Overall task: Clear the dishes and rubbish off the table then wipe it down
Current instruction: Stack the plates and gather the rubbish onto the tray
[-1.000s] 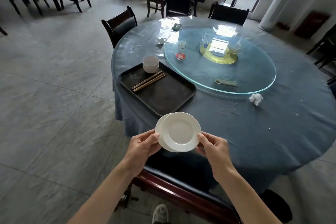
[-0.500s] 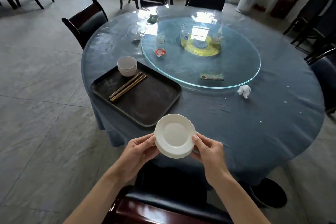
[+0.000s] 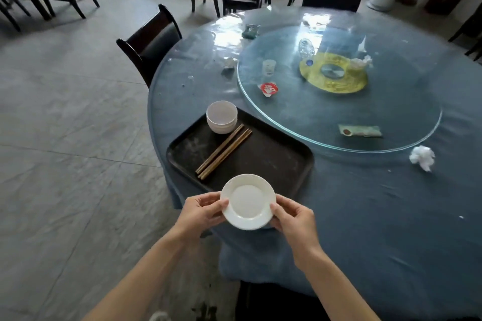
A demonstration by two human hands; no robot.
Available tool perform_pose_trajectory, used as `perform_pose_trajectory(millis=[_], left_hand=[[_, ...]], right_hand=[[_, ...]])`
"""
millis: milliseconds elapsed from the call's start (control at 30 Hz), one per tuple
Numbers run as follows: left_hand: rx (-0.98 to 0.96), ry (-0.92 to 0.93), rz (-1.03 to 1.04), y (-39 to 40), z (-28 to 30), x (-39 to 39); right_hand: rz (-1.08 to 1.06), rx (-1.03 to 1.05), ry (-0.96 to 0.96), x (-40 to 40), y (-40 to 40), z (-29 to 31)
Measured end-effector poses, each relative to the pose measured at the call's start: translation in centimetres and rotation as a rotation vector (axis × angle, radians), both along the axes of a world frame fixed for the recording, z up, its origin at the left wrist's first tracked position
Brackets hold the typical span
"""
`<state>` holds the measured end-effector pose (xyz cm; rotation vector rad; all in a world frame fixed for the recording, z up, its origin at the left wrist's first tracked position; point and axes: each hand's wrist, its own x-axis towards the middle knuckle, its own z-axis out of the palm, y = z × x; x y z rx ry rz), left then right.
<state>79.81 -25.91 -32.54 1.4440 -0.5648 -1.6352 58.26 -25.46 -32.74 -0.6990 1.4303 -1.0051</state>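
Note:
I hold a small white plate (image 3: 248,202) by its rim, my left hand (image 3: 202,212) on its left edge and my right hand (image 3: 293,217) on its right edge, at the near corner of a dark tray (image 3: 273,161). On the tray stand stacked white bowls (image 3: 221,117) and brown chopsticks (image 3: 224,151). The round table (image 3: 378,216) has a blue cloth and a glass turntable (image 3: 339,117). Rubbish lies about: a crumpled tissue (image 3: 422,158), a red lid (image 3: 269,88), a green wrapper (image 3: 361,131), a small cup (image 3: 269,67).
A clear bottle (image 3: 305,48) and a tissue (image 3: 361,61) lie near the yellow hub (image 3: 333,74). A green packet (image 3: 251,31) and a paper scrap (image 3: 229,63) lie at the far left. Dark chairs (image 3: 150,41) stand around the table; grey tiled floor (image 3: 65,138) spreads left.
My view has shifted right and closer to the table. Both hands have carried the plate forward to the tray's near corner, and the stack now looks like one plate.

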Motion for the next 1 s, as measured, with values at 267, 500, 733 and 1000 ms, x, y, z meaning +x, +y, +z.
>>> perform_pose_trajectory(millis=[267,500,733,1000], left_hand=[[-0.001,-0.117,-0.082,-15.4,-6.8,16.0],[0.026,-0.403,-0.271,-23.1,-10.1,21.3],[-0.062,-0.725,-0.369,-25.7,-9.9,22.1],[-0.113,-0.846,-0.413,-26.3,-9.9,22.5]], right_hand=[[-0.121,0.121,0.157,16.9,-14.1,-8.4],[-0.204,0.28,0.473,23.7,-20.6,-11.9],[-0.209,0.339,0.716,24.9,-22.8,-11.6],[-0.212,0.342,0.808,26.1,-23.1,-11.4]])
